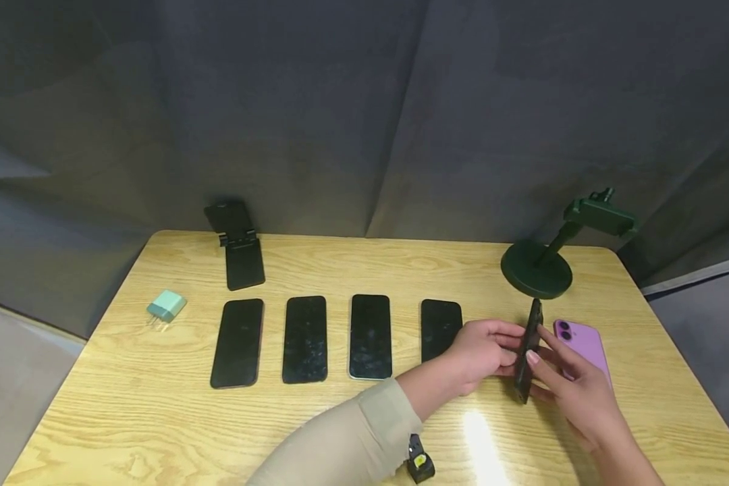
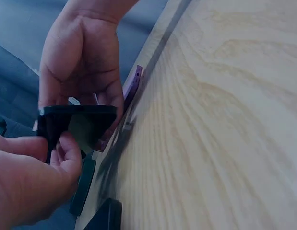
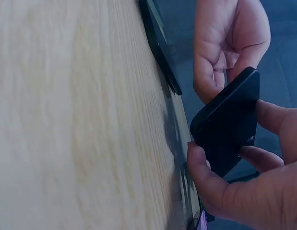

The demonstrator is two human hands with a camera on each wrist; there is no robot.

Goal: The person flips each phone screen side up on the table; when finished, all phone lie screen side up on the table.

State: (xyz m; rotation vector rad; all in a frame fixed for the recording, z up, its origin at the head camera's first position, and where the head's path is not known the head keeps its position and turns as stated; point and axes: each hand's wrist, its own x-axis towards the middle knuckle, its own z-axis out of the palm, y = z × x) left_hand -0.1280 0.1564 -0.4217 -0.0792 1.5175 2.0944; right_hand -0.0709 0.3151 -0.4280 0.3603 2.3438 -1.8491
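A black phone (image 1: 527, 354) stands nearly edge-on to the head view, tilted up over the right part of the table, with both hands at it. My right hand (image 1: 586, 391) grips it from the right, thumb on one side and fingers on the other. From the left, my left hand (image 1: 482, 354) holds it with curled fingers, some against its dark face in the left wrist view. Close beside the right hand lies a purple phone (image 1: 586, 345), camera side up and partly covered by that hand. Another black phone (image 1: 441, 324) lies left of the left hand, its lower part hidden.
More dark phones lie in a row to the left, among them a phone (image 1: 370, 337) near the middle. At the back stand a folding phone stand (image 1: 243, 253) and a round-based phone holder (image 1: 537, 270). A pale green charger plug (image 1: 167, 305) lies at far left.
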